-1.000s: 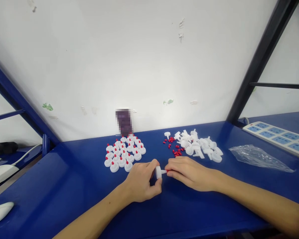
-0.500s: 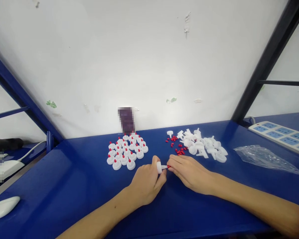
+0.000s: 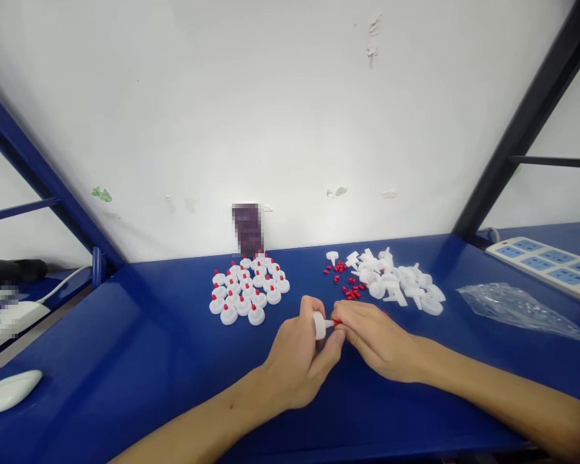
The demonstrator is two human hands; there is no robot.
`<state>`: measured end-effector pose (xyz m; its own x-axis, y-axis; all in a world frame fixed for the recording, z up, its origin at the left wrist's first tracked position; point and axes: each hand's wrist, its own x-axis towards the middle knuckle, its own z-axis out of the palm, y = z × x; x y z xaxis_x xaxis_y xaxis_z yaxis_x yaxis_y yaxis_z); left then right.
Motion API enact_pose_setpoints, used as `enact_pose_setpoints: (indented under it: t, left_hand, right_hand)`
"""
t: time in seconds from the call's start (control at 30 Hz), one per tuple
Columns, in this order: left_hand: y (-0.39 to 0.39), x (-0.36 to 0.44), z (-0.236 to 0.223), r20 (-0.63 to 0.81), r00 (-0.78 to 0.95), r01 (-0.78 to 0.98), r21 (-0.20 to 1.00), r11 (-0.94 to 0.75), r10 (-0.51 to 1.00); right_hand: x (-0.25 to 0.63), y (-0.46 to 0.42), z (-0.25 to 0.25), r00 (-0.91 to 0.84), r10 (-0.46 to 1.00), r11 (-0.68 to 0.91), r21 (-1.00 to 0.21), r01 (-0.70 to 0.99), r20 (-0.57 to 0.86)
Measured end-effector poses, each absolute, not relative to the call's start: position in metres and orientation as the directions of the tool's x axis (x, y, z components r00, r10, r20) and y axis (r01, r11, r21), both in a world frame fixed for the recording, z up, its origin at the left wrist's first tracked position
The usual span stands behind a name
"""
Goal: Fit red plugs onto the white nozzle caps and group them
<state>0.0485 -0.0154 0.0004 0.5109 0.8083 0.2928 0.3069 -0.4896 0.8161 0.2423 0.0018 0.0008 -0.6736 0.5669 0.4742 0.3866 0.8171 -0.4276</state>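
A white nozzle cap (image 3: 319, 325) is held by its base in the curled fingers of the left hand (image 3: 299, 361), above the blue table (image 3: 174, 361). A red tip (image 3: 337, 323) at the nozzle's end is pinched by the fingers of the right hand (image 3: 381, 338), near the loose red tips (image 3: 352, 293).

On the counter (image 3: 174, 341), with the wall (image 3: 290, 116) behind, capped nozzle lids (image 3: 243, 308) stand to the left, loose tip caps (image 3: 352, 293) lie in the middle, a heap of nozzle lids (image 3: 391, 282) sits just right of them, and a plastic bag (image 3: 522, 310) lies farther right, before the power strip (image 3: 553, 264).
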Motion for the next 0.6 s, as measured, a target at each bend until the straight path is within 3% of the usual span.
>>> enact_pose_setpoints:
  t: [0.17, 0.37, 0.6]
  left_hand:
    - [-0.005, 0.052, -0.014, 0.310, 0.514, 0.118, 0.898, -0.424, 0.800]
    - [-0.010, 0.056, -0.019, 0.368, 0.503, -0.037, 0.913, -0.405, 0.782]
    - [-0.017, 0.059, -0.018, 0.427, 0.574, -0.071, 0.876, -0.477, 0.699]
  right_hand:
    - [0.240, 0.002, 0.003, -0.664, 0.574, 0.811, -0.443, 0.381, 0.480]
    - [0.238, -0.005, 0.004, -0.673, 0.603, 0.783, -0.477, 0.398, 0.428]
    - [0.237, -0.007, -0.003, -0.668, 0.557, 0.818, -0.465, 0.338, 0.494]
